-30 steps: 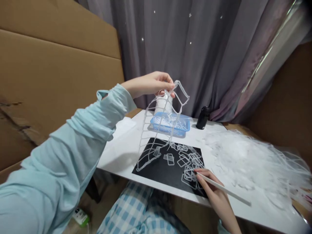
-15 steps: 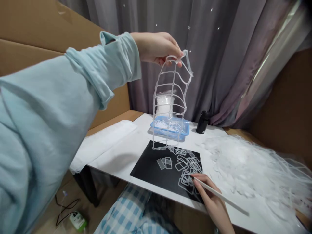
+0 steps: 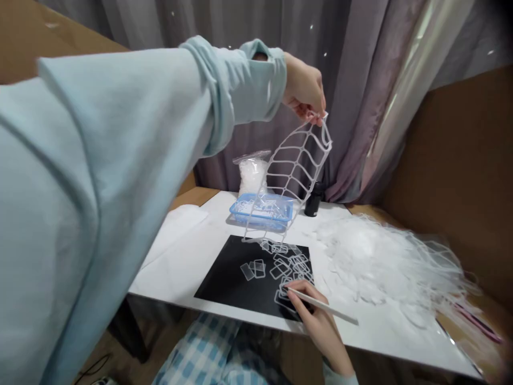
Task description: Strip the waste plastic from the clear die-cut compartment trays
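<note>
My left hand (image 3: 304,93) is raised high and pinches the top of a clear plastic lattice frame (image 3: 294,168). The frame hangs down over the table, its lower end just above the blue tray (image 3: 240,216) and the black mat (image 3: 224,278). Several small clear rectangular pieces (image 3: 286,262) lie on the mat. My right hand (image 3: 316,318) rests at the mat's near edge, closed on a thin white stick (image 3: 326,306) whose tip touches the pieces.
A large heap of empty plastic lattice scraps (image 3: 385,256) covers the right of the white table (image 3: 188,256). A clear bag of white bits (image 3: 251,174) and a small black bottle (image 3: 313,199) stand behind the tray. Cardboard walls and a grey curtain surround the table.
My left hand lifted the lattice frame off the mat and carried it up and to the right. My right hand stayed by the pieces with the stick.
</note>
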Motion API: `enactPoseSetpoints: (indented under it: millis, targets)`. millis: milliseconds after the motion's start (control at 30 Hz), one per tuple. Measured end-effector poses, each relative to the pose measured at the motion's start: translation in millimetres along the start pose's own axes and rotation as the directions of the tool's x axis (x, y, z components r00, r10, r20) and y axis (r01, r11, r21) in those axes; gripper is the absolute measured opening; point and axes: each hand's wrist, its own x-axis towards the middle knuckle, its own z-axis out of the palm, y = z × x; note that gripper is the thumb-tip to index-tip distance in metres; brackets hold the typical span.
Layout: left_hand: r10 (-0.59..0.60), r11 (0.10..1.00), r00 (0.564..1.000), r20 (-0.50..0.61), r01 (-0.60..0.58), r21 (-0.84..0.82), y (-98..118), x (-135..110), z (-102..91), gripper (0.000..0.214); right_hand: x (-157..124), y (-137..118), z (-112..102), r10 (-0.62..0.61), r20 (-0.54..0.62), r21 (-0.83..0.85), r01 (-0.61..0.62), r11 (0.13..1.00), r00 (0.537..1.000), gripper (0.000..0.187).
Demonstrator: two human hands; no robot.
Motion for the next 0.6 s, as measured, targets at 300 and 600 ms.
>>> enactPoseSetpoints:
  millis: [300,600]
  targets:
    - [0.207,0.973,0.928,-0.309,-0.229,-0.035,52.1,80.1,34.1,0.027,-0.9,4.8,1.7,0.112,-0.243,0.125,-0.084,0.989,0.963,0.021]
    - [0.233,0.971,0.956,-0.175,-0.219,0.099,-20.1,81.0,92.7,0.025,3.6,8.4,4.5,0.336,-0.268,0.412,-0.208,0.887,0.903,0.026]
